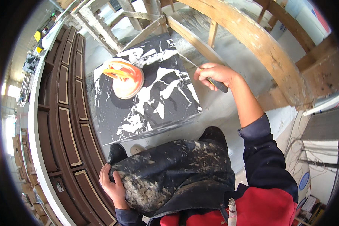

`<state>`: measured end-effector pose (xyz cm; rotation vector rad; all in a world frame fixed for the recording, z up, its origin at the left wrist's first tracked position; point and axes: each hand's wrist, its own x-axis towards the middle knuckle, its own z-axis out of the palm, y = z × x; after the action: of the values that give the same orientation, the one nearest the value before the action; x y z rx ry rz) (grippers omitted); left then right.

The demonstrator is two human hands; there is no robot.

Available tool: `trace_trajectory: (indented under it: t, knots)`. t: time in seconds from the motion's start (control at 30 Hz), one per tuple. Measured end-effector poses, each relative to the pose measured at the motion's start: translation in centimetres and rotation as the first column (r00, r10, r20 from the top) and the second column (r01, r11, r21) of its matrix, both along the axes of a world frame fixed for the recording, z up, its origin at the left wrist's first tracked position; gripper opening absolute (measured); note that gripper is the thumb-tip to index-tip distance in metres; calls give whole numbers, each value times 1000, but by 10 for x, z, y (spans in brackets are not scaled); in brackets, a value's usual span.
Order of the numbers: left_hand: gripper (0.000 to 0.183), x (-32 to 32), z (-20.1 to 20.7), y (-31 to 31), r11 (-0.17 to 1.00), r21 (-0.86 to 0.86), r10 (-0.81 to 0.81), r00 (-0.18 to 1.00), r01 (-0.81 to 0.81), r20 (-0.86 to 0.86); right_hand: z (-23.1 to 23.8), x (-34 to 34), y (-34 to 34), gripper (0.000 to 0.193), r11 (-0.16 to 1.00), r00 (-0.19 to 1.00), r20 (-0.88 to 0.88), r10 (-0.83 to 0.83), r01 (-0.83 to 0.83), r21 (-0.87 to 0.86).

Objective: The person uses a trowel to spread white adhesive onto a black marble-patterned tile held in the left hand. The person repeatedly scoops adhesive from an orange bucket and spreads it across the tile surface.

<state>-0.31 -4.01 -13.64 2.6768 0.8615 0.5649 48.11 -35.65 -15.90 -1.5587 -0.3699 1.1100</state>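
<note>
My right hand point(214, 75) is closed around the dark handle of a screwdriver-like tool point(221, 86) with a thin metal shaft. The shaft points up and left, and its tip is at the right edge of a black-and-white marbled slab point(165, 86). An orange suction lifter point(128, 81) with a curved handle sits on the slab's upper left part. My left hand point(114, 188) lies with its fingers apart on my knee, over a dark apron point(177, 165) smeared with pale dried material. It holds nothing.
A long dark brown panelled piece point(69, 113) runs along the left side. Wooden frames stand beyond the slab, and a thick curved timber beam point(252, 37) arches over the upper right. Loose cables point(314, 158) hang by a pale cabinet at the right.
</note>
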Motion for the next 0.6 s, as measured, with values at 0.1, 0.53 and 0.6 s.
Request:
trace_trajectory:
  t: [0.1,0.53,0.6]
  knots:
    - [33,-3,-1,0,1000,9,16,1000,-15,-26,6,41,22,26,1000,1000,30,9,-8,-19]
    - [33,14,22,-5,996,1,85,984,-86,-154,109,182,92,53,796,750,501,432,-56,-602]
    - [33,22,27,-2,995,-15,98,981,-102,-168,118,200,98,54,725,596,550,585,-80,-684]
